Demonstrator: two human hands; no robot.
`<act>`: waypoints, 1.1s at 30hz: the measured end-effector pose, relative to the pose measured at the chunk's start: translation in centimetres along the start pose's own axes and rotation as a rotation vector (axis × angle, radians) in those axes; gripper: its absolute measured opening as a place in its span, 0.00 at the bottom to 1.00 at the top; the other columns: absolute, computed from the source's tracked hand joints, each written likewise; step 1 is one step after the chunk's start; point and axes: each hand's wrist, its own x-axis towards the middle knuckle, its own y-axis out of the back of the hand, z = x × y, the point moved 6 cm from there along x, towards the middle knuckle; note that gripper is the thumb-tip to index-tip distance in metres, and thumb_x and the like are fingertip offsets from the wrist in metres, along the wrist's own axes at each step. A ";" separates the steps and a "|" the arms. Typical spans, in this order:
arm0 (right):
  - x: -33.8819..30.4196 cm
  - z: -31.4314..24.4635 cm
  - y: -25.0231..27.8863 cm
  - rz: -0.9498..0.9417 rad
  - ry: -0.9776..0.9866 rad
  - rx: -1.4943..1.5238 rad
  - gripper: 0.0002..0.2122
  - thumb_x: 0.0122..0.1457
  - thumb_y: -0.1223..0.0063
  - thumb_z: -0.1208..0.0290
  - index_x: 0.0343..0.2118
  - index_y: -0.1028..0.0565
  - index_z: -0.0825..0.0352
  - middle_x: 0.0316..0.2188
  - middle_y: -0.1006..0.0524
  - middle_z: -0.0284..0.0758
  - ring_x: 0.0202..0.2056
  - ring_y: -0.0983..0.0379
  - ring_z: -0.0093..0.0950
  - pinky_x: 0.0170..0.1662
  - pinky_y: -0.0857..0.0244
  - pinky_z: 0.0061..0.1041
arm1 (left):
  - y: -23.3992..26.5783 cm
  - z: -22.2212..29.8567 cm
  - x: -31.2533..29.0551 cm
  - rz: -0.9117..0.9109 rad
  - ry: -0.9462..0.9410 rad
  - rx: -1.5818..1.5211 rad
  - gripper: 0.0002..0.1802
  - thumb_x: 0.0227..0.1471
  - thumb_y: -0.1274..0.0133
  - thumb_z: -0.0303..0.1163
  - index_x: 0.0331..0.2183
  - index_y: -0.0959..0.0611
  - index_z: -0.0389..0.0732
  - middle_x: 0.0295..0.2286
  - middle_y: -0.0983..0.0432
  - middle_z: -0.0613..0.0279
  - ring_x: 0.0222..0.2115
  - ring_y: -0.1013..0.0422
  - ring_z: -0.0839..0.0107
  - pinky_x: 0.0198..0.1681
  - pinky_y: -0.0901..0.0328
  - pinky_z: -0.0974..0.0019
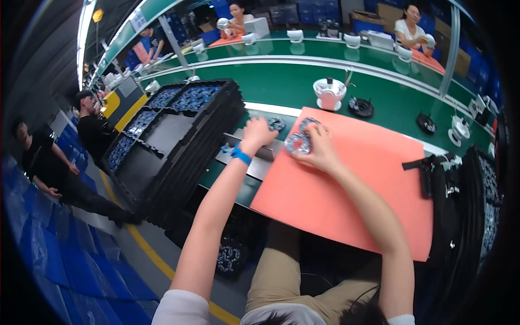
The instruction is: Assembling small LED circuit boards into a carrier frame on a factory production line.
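My right hand (320, 145) is closed on a ring-shaped circuit board (298, 144), silvery and dark with an open middle, above the salmon-coloured mat (374, 162). A second round part lies against the far side of that board, partly covered by my fingers. My left hand (259, 133), a blue band on its wrist, is over the bench left of the mat with fingers curled. A small round dark part (277, 125) shows right by its fingertips; what the fingers hold is hidden. Under that hand is a shiny metal piece (260, 167) at the mat's left edge.
Stacked black trays (179, 146) with blue-silver boards stand left; more trays (487, 200) stand right. On the green conveyor (281, 81) are a white round housing (329, 93) and dark round parts (361, 107). A black tool (426, 176) lies at the mat's right. People work across and stand left.
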 end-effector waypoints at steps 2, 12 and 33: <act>-1.5 0.9 2.3 -0.043 -0.090 0.128 0.35 0.35 0.37 0.48 0.45 0.31 0.66 0.47 0.34 0.44 0.52 0.43 0.45 0.55 0.47 0.41 | -2.3 -1.3 1.2 -0.339 0.016 -0.118 0.34 0.35 0.38 0.50 0.35 0.24 0.28 0.37 0.28 0.36 0.42 0.32 0.44 0.43 0.34 0.53; -6.9 5.2 7.7 0.069 -0.228 0.273 0.24 0.52 0.46 0.52 0.47 0.32 0.63 0.50 0.35 0.40 0.51 0.38 0.34 0.52 0.44 0.37 | 9.3 7.9 -5.7 0.349 -0.409 -0.205 0.29 0.34 0.42 0.31 0.41 0.29 0.32 0.39 0.36 0.45 0.42 0.40 0.51 0.46 0.39 0.58; -7.0 4.2 9.2 0.115 -0.733 1.474 0.25 0.62 0.61 0.48 0.12 0.34 0.60 0.08 0.37 0.27 0.09 0.43 0.16 0.14 0.50 0.16 | 0.1 17.8 -9.2 -0.067 -0.364 -1.614 0.26 0.60 0.65 0.45 0.18 0.30 0.37 0.16 0.44 0.73 0.18 0.50 0.84 0.20 0.55 0.76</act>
